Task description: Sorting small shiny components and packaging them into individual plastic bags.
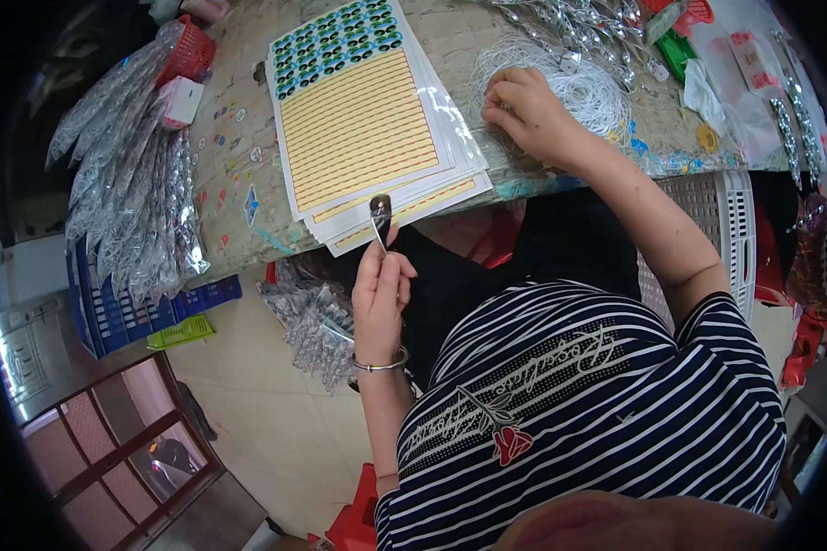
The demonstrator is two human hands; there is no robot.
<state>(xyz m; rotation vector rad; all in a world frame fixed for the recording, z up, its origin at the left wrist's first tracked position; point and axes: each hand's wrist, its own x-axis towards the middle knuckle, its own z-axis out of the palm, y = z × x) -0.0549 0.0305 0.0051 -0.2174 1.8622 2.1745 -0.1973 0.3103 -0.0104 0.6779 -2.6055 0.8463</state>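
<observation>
My left hand (379, 289) is closed around a small shiny metal piece with a dark rounded head (380, 209), held upright just off the table's near edge. Behind that piece lies a stack of printed sheets (358, 138), yellow with red lines below and rows of blue-green eye-like stickers above. At the left rim of a loose tangle of white string (597, 96), my right hand (535, 118) has its fingers bent and pinched together. Whatever may be between those fingertips is too small to make out.
Bundles of clear plastic-wrapped strands (138, 174) hang over the table's left side, beside a red basket (188, 50) and a small white box (182, 101). Silvery bead strands (579, 28) and a green tray (677, 55) lie far right. A white plastic crate (735, 225) stands under the right edge.
</observation>
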